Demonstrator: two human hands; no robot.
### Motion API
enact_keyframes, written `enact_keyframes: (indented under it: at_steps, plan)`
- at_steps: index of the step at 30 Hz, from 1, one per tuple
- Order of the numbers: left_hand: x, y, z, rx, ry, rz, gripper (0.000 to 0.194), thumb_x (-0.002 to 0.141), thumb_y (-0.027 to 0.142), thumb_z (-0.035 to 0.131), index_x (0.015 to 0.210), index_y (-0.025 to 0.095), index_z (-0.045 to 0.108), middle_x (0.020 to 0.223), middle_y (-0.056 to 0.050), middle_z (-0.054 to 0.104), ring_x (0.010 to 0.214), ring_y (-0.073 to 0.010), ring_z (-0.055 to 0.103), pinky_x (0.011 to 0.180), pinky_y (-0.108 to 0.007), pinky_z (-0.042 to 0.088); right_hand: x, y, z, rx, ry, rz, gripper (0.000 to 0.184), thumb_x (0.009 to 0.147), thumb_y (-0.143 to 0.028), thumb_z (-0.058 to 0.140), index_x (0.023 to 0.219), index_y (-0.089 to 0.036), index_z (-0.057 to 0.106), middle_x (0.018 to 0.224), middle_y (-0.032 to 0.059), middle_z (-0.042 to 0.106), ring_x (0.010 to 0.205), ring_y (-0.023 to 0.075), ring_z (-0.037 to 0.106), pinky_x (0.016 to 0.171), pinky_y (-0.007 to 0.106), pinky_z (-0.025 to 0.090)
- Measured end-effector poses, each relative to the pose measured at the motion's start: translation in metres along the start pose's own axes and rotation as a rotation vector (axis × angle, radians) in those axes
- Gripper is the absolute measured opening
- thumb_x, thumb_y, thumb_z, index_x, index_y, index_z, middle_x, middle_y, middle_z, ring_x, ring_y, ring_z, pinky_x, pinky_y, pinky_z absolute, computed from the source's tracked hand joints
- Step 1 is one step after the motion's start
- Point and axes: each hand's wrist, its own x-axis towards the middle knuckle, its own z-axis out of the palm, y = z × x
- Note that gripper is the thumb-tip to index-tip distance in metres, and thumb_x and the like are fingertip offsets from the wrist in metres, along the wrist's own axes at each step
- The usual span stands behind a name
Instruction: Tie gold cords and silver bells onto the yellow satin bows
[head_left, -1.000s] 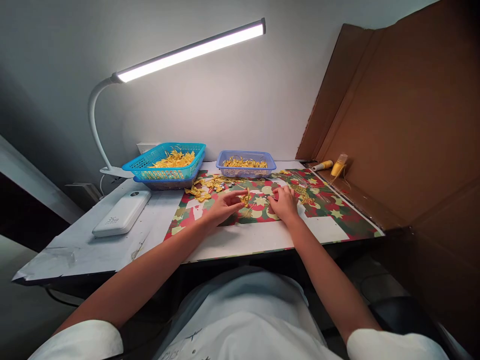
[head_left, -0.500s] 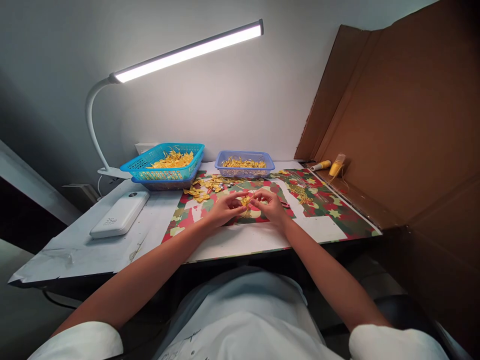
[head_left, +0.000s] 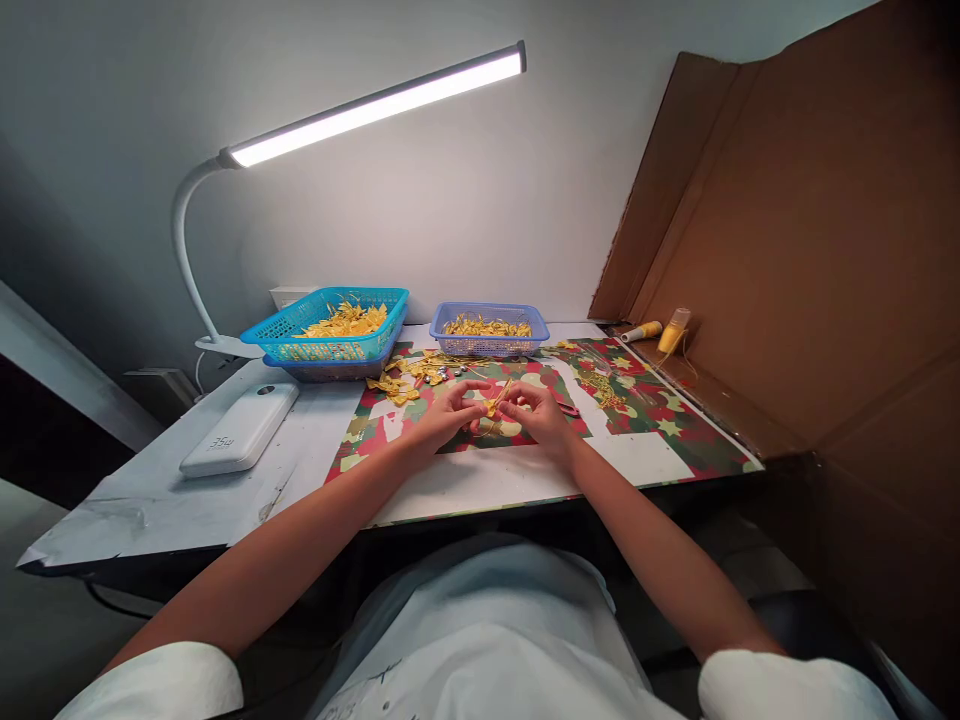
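Above the patterned mat (head_left: 525, 432), my left hand (head_left: 448, 412) pinches a small yellow ribbon piece (head_left: 491, 408) between thumb and fingers. My right hand (head_left: 535, 412) touches the same piece from the other side, its thumb and fingertips closed on the thin yellow cord (head_left: 508, 388) that rises from it. A pinkish tool (head_left: 568, 409), perhaps scissors, shows just right of my right hand; whether the hand touches it I cannot tell. Loose yellow ribbon pieces (head_left: 397, 386) and small silvery bits (head_left: 435, 376) lie beyond my left hand.
A blue basket (head_left: 322, 348) of yellow ribbon pieces stands at back left, a lilac basket (head_left: 491, 345) at back centre. A power bank (head_left: 240, 430) and desk lamp (head_left: 217, 345) are left. Yellow cord (head_left: 606, 390), thread spools (head_left: 675, 331) and a cardboard panel (head_left: 810, 250) are right.
My right hand moved left from the mat to the ribbon piece at my left hand and took hold of its cord. The pinkish tool now shows beside it.
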Motion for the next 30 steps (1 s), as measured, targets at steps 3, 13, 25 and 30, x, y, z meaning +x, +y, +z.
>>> enact_keyframes:
  at_steps: [3, 13, 25, 30]
  plan:
    - [0.0, -0.001, 0.0, -0.004, 0.001, 0.007, 0.051, 0.07, 0.037, 0.07, 0.114, 0.017, 0.054, 0.063, 0.005, 0.06, 0.05, -0.0074, 0.05, 0.053, -0.021, 0.037, -0.001, 0.0, 0.0, 0.022, 0.003, -0.009, 0.023, 0.079, -0.044, 0.063, 0.072, -0.021, 0.062, 0.078, 0.0017, 0.063, 0.076, 0.0165, 0.057, 0.074, 0.032, 0.043]
    - [0.001, -0.006, -0.002, -0.005, -0.041, 0.053, 0.053, 0.071, 0.038, 0.073, 0.114, 0.016, 0.05, 0.061, 0.006, 0.06, 0.051, -0.0086, 0.052, 0.054, -0.021, 0.04, -0.006, -0.01, 0.003, -0.242, 0.011, -0.149, 0.01, 0.077, -0.031, 0.068, 0.076, -0.023, 0.062, 0.088, 0.0038, 0.068, 0.093, 0.0216, 0.059, 0.089, 0.038, 0.043]
    - [0.002, -0.014, -0.002, 0.089, -0.043, 0.112, 0.053, 0.076, 0.046, 0.068, 0.116, 0.017, 0.048, 0.064, 0.005, 0.057, 0.052, -0.0094, 0.053, 0.051, -0.02, 0.04, -0.005, -0.002, 0.005, -0.232, 0.085, -0.257, 0.01, 0.077, -0.02, 0.068, 0.068, -0.023, 0.063, 0.081, 0.0019, 0.071, 0.087, 0.0205, 0.063, 0.085, 0.038, 0.047]
    - [0.005, -0.009, -0.003, 0.198, 0.06, 0.138, 0.033, 0.075, 0.047, 0.064, 0.087, 0.017, 0.06, 0.076, 0.0, 0.061, 0.061, -0.0115, 0.055, 0.053, -0.022, 0.043, -0.005, 0.001, 0.005, -0.351, 0.054, -0.321, 0.011, 0.079, -0.018, 0.066, 0.07, -0.024, 0.063, 0.082, 0.0017, 0.071, 0.087, 0.0209, 0.062, 0.083, 0.038, 0.046]
